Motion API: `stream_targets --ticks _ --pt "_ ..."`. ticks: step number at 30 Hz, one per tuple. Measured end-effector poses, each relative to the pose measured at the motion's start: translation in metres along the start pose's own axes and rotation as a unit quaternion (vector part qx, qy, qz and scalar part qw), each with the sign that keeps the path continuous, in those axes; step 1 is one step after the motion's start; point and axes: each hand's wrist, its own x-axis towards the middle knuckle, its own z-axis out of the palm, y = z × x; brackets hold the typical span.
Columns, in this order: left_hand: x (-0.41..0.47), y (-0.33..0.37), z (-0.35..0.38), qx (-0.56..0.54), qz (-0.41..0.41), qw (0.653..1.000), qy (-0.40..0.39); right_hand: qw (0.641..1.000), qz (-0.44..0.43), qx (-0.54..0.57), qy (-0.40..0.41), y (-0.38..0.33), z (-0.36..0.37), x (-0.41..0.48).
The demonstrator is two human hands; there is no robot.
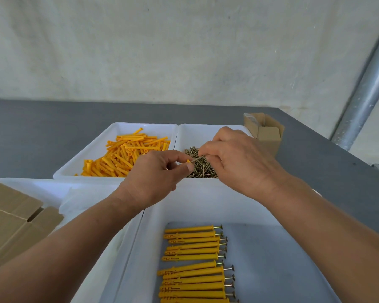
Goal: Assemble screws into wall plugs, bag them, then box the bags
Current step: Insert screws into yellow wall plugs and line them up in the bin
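The small orange plastic wall plug sits almost wholly hidden in the left hand, whose thumb and curled fingers pinch it so only its open end shows; the right hand pinches a slim brass-coloured screw with its point at the plug's mouth, both held above the near edge of the screw tray. The plug is probably light and slightly yielding, so it wants a firm pinch close to the mouth; the screw looks stiff, smooth and sharp-tipped, best held near the head.

At 12 o'clock from the hands lies the loose heap of screws in a white plastic tray; at 10 o'clock a second white tray holds loose orange plugs. At 6 o'clock a larger white tray carries neat rows of finished plug-and-screw pairs. A small open cardboard box stands at 2 o'clock; flat brown cardboard lies at 8 o'clock. All rests on a matt grey desk against a pale wall; a grey metal pole leans at 2 o'clock.
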Motion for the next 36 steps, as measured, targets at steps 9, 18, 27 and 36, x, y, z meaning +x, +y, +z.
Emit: stream_targets --ticks 9,18,27,36 --pt "0.000 0.001 0.002 0.045 0.009 0.999 -0.009 0.998 -0.043 0.004 -0.044 -0.011 0.004 0.003" --pt "0.001 0.001 0.003 0.052 -0.006 0.999 -0.003 0.991 -0.100 0.033 -0.083 -0.020 0.003 -0.001" --pt "0.005 0.003 -0.009 -0.039 -0.042 0.996 0.066 0.958 -0.024 0.027 -0.286 -0.017 -0.006 -0.005" --pt "0.017 -0.038 -0.019 0.286 -0.099 0.950 0.076 0.875 0.005 -0.029 -0.484 -0.024 0.019 -0.014"
